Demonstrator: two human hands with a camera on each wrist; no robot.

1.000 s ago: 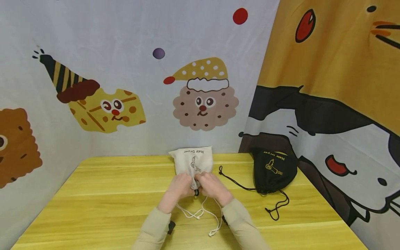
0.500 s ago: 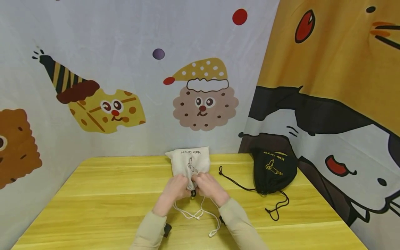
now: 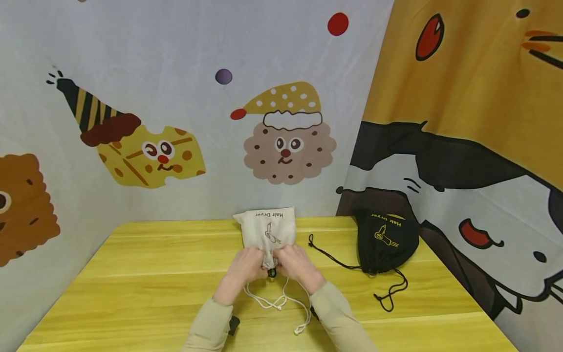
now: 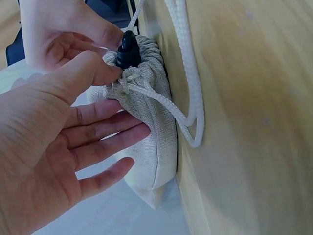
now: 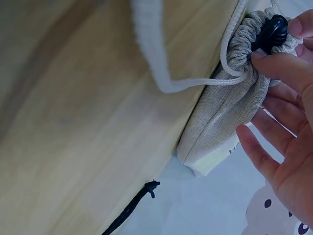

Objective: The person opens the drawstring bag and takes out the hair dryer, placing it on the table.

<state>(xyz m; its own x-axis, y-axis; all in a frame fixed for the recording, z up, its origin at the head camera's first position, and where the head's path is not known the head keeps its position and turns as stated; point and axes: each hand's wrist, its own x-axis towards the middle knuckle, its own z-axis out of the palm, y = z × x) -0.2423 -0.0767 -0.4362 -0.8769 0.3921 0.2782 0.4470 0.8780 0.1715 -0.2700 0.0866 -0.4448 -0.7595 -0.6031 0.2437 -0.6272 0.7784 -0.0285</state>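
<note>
A light grey drawstring pouch (image 3: pixel 268 230) printed "Hair Dryer" lies at the table's back edge, its gathered mouth towards me. My left hand (image 3: pixel 247 266) pinches the mouth's left side between thumb and forefinger; the other fingers (image 4: pixel 107 147) spread along the cloth. On the opposite side, my right hand (image 3: pixel 295 264) pinches the rim, its thumb (image 5: pixel 274 63) beside the opening. A black looped piece (image 4: pixel 128 49) pokes out of the mouth; what it belongs to is hidden inside. White drawstrings (image 3: pixel 264 300) trail from the pouch onto the table.
A filled black drawstring pouch (image 3: pixel 387 244), also printed "Hair Dryer", sits at the back right. Its black cords (image 3: pixel 332 256) spread over the wooden table (image 3: pixel 154 293). A cartoon-printed cloth (image 3: pixel 176 49) hangs right behind the table.
Both hands and the grey pouch have shifted slightly left since a second ago. During the last half second the hands have barely moved, both still at the pouch's mouth.
</note>
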